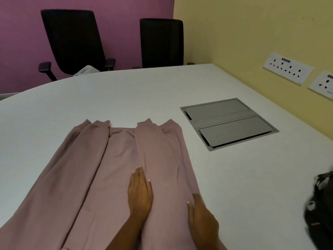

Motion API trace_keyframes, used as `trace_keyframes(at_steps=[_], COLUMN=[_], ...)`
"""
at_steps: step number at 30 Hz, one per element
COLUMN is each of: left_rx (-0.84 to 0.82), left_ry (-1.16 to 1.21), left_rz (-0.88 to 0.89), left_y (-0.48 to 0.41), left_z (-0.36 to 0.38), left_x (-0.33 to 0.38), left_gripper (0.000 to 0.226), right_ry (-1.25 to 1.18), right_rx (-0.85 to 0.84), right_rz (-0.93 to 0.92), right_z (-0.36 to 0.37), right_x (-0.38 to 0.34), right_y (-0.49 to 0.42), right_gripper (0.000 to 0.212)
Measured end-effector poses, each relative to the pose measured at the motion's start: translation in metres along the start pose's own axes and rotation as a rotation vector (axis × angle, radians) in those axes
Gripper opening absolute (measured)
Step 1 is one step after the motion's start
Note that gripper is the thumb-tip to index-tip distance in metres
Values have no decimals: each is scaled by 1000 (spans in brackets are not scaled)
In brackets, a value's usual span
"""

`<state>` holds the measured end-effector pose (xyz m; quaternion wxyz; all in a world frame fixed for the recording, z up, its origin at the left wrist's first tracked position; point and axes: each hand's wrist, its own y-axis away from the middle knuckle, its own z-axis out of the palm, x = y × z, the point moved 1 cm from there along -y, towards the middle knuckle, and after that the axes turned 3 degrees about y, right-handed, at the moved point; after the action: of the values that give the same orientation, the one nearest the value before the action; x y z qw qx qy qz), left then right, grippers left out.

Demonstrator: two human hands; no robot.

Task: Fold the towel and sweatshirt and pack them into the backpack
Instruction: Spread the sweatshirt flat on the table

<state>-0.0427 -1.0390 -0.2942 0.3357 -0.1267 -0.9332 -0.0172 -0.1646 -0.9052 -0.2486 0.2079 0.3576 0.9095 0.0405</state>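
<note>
The pink sweatshirt [100, 168] lay flat on the white table [234, 177], sleeves folded inward. The left hand [139, 192] pressed its middle, fingers straight; the right hand [200, 213] lay flat along its right edge. The black backpack [322, 204] sat well apart.

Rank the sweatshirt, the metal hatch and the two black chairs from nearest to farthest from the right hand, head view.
1. Sweatshirt: directly under the right hand, touching.
2. Metal hatch: set in the table, ahead and right.
3. Right chair and left chair: past the table's far edge; too close to call between them.
</note>
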Motion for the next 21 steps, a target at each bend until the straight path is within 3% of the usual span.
trace_keyframes(at_steps=[3, 6, 9, 14, 17, 21], left_rx=[-11, -21, -72, -126, -117, -96], left_ry=[-165, -279, -305, -281, -281, -288], left_rz=[34, 100, 97, 126, 141, 224], left_y=[30, 61, 92, 134, 156, 175], left_z=[-5, -11, -14, -19, -19, -24], left_x=[-5, -12, -19, -25, -29, -33], left_gripper=[54, 53, 62, 54, 54, 55], right_ry=[66, 34, 132, 183, 221, 120], right_rx=[131, 159, 297, 320, 397, 314], right_rz=[-49, -165, -227, -164, -268, -377], right_z=[10, 12, 13, 26, 43, 76], right_x=[7, 18, 34, 53, 49, 23], right_y=[12, 29, 45, 63, 86, 138], right_gripper=[41, 44, 41, 51, 54, 60])
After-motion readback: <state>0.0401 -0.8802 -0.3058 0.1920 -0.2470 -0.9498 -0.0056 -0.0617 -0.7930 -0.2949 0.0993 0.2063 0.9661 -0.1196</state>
